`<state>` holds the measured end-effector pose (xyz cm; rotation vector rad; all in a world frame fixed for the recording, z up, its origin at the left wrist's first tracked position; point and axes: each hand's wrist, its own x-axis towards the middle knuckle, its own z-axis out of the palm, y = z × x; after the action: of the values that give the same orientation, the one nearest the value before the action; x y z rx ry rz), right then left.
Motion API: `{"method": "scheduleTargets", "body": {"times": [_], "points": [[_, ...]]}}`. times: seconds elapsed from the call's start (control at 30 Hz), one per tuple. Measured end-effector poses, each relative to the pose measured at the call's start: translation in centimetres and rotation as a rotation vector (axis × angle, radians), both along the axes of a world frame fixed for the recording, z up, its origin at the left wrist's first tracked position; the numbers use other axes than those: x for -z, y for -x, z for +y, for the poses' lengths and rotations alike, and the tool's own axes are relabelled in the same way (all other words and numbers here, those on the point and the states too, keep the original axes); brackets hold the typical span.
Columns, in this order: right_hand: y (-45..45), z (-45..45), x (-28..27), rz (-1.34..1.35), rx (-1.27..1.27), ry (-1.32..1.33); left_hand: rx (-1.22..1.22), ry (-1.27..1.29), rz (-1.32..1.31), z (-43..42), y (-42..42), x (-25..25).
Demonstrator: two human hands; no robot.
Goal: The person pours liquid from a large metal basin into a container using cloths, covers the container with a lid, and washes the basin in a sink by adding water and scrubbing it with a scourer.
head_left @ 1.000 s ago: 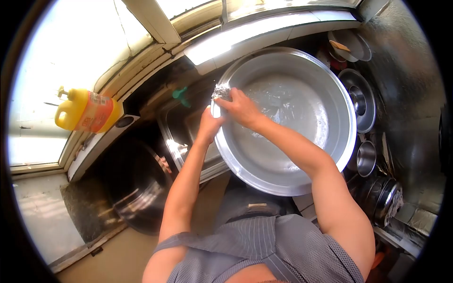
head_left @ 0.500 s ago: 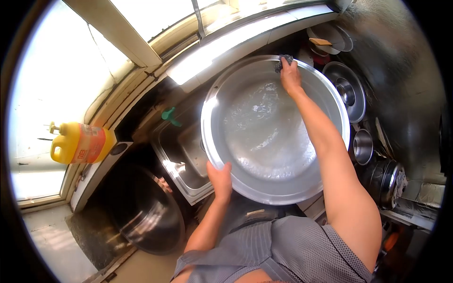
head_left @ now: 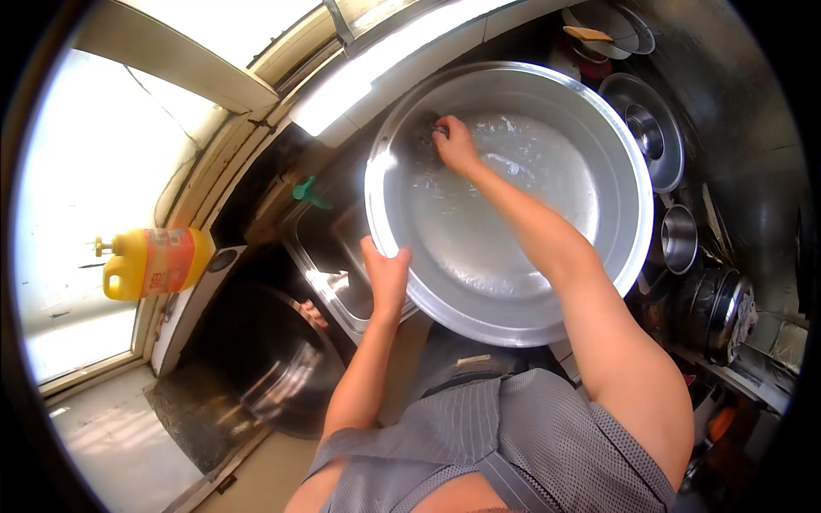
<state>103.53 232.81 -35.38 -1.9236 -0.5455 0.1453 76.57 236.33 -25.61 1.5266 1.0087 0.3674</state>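
Note:
A large round metal basin (head_left: 513,321) rests over the edge of the steel sink, with some water moving on its bottom. My left hand (head_left: 387,278) is closed on the basin's near-left rim, thumb over the edge. Inside the basin, my right hand (head_left: 457,147) presses a dark scouring pad (head_left: 438,131) against the upper-left inner wall. Fingers hide most of the pad. Left of the basin, a green tap handle (head_left: 310,192) stands above the sink (head_left: 327,231).
A yellow pump jug (head_left: 158,261) stands on the window ledge. Below it leans a big dark metal bowl (head_left: 286,368). Along the right wall are a wide steel bowl (head_left: 671,162), a small pot (head_left: 679,239) and a lidded pot (head_left: 727,312). A wooden-handled tool (head_left: 588,34) lies across a pan.
My right hand has moved with the scouring pad from the far rim down to the left inner wall. My left hand stays on the rim. The basin sits slightly higher in view.

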Motion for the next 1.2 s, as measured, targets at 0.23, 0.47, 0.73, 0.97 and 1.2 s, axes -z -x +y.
{"method": "scheduleTargets", "body": {"times": [0.23, 0.47, 0.73, 0.97, 1.2], "points": [[14.2, -2.5, -4.2, 0.108, -0.583, -0.164, 0.034, -0.022, 0.027, -0.8, 0.9, 0.0], [-1.1, 3.4, -0.8, -0.260, -0.168, 0.097, -0.012, 0.024, -0.020, -2.7, 2.0, -0.3], [-9.3, -0.1, 0.0, -0.159, 0.634, -0.012, -0.056, 0.130, -0.047, -4.3, 1.5, -1.9], [8.2, 1.1, -3.4, -0.114, -0.571, -0.099, -0.049, 0.148, -0.081, -4.0, 1.4, -1.8], [-12.1, -4.3, -0.8, -0.471, 0.369, 0.230, -0.078, 0.153, -0.051, -4.9, 1.8, -2.4]]}}
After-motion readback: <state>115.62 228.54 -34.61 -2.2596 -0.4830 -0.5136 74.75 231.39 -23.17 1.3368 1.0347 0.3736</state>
